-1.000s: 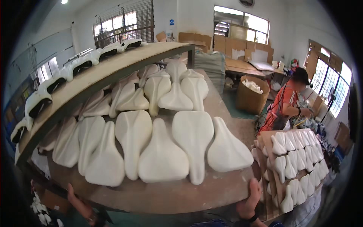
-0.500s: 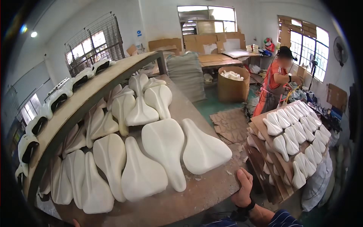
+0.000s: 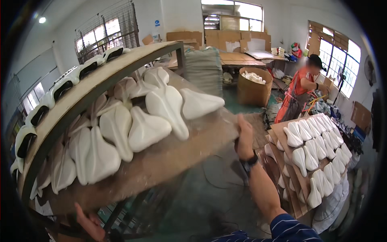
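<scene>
A brown board point(image 3: 189, 139) loaded with several cream bicycle saddle pieces point(image 3: 147, 131) sits tilted, its left part under the top shelf of a rack point(image 3: 117, 74). My right hand point(image 3: 245, 139) grips the board's right end, thumb up along the edge and fingers partly hidden. At the near left edge my left hand point(image 3: 90, 224) holds the board, with its thumb against the edge and the other fingers mostly out of sight. One saddle piece point(image 3: 201, 103) lies nearest the board's far right corner.
Black-and-white saddle pieces point(image 3: 62, 89) line the rack's top shelf. At right, stacked boards point(image 3: 282, 161) carry rows of white saddle pieces. Beyond stand a cardboard drum point(image 3: 254, 88), a pile of grey sacks point(image 3: 203, 72) and a person in orange point(image 3: 300, 86) working by the window.
The board with the saddle pieces has moved away and left, farther under the rack's shelf. My right hand has travelled forward with it, and more of my left hand has come into view.
</scene>
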Motion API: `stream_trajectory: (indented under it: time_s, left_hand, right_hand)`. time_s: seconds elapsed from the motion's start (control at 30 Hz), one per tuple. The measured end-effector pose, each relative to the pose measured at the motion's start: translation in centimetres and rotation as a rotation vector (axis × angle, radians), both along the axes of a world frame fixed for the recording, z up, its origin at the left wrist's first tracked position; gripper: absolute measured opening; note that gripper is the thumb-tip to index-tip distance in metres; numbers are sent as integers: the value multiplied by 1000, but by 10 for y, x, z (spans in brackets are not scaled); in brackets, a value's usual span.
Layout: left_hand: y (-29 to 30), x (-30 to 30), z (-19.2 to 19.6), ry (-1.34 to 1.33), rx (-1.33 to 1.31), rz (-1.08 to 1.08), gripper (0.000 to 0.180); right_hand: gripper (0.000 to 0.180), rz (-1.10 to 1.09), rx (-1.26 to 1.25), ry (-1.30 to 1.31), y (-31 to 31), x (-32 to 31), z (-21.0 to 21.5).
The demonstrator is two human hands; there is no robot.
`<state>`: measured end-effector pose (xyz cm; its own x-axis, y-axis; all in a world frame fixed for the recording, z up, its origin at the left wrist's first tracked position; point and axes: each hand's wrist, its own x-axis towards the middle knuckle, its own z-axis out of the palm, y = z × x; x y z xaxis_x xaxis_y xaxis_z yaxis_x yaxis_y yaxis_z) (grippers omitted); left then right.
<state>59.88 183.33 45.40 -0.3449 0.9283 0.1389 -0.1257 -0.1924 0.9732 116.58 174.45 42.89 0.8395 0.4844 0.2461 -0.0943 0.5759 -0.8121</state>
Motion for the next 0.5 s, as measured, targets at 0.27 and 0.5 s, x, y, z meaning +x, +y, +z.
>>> stream_trajectory:
  time_s: [0.27,0.5]
  left_hand:
    - [58,90,0,-139,20,172,61]
    - [75,175,16,10,-19,138,68]
  right_hand:
    - [58,-835,-317,-991,111,-13,19]
    - [55,-746,-18,-879,219,79,23]
